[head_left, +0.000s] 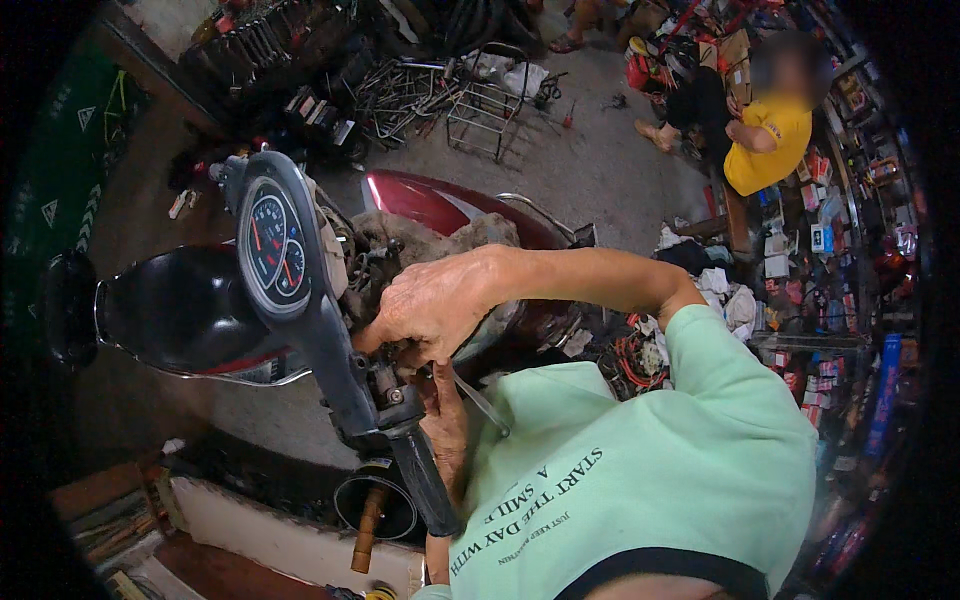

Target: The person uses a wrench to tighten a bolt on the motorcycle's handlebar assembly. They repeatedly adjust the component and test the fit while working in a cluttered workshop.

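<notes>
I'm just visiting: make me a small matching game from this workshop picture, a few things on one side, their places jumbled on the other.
Things:
1. round black speedometer dial
2. black rubber handlebar grip
3. bare wire metal rack
4. person in a yellow shirt

Places:
A. on the concrete floor, top centre
B. seated at upper right
C. left of the right hand
D. below the left hand

Pairs: 1-C, 2-D, 3-A, 4-B

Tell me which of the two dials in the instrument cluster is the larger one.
The upper dial, farther from the hands; the smaller dial sits below it, nearer the handlebar grip.
</notes>
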A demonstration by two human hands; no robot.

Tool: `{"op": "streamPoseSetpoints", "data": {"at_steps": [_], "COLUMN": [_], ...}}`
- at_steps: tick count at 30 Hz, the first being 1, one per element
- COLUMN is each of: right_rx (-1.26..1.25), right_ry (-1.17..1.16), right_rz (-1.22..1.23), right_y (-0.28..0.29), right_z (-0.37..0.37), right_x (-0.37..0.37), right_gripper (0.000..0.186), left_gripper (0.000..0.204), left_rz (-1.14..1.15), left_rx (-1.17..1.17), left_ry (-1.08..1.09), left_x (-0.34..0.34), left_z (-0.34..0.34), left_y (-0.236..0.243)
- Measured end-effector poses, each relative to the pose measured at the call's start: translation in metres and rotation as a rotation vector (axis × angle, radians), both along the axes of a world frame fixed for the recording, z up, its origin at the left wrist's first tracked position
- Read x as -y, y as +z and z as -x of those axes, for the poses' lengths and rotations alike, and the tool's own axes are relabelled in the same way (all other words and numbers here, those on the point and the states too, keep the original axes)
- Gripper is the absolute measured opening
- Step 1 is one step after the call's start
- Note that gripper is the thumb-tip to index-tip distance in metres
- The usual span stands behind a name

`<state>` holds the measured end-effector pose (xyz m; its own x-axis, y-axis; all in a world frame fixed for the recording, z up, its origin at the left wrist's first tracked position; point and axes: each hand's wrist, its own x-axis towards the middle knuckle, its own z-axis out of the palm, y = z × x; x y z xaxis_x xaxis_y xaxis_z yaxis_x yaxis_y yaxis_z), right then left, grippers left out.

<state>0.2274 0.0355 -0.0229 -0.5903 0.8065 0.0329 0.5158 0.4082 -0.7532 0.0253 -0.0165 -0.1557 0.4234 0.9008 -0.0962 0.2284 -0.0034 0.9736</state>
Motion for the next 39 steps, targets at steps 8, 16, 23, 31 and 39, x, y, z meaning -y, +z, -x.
{"op": "streamPoseSetpoints", "data": {"at_steps": [8, 16, 23, 31, 39], "right_rx": [-0.05, -0.046, -0.047, -0.054, -0.04], "right_ry": [0.03, 0.105, 0.134, 0.127, 0.152], "right_rz": [-0.009, 0.133, 0.069, 0.1, 0.069], "right_y": [-0.001, 0.01, 0.01, 0.008, 0.004], "right_z": [-0.001, -0.008, -0.005, -0.005, -0.007], "right_x": [-0.002, -0.01, -0.015, -0.014, -0.013], "right_gripper": [0.027, 0.029, 0.031, 0.035, 0.036], "left_gripper": [0.05, 0.052, 0.055, 0.046, 0.018], "left_rz": [0.101, 0.133, 0.625, 0.271, 0.047], "left_rx": [0.188, 0.075, 0.583, 0.051, -0.292], "left_ry": [0.054, 0.028, 0.208, 0.068, 0.322], "left_x": [0.006, 0.003, -0.003, -0.002, -0.036], "left_z": [-0.014, -0.009, -0.002, 0.045, 0.083], "left_y": [0.007, 0.015, 0.007, 0.024, 0.137]}}
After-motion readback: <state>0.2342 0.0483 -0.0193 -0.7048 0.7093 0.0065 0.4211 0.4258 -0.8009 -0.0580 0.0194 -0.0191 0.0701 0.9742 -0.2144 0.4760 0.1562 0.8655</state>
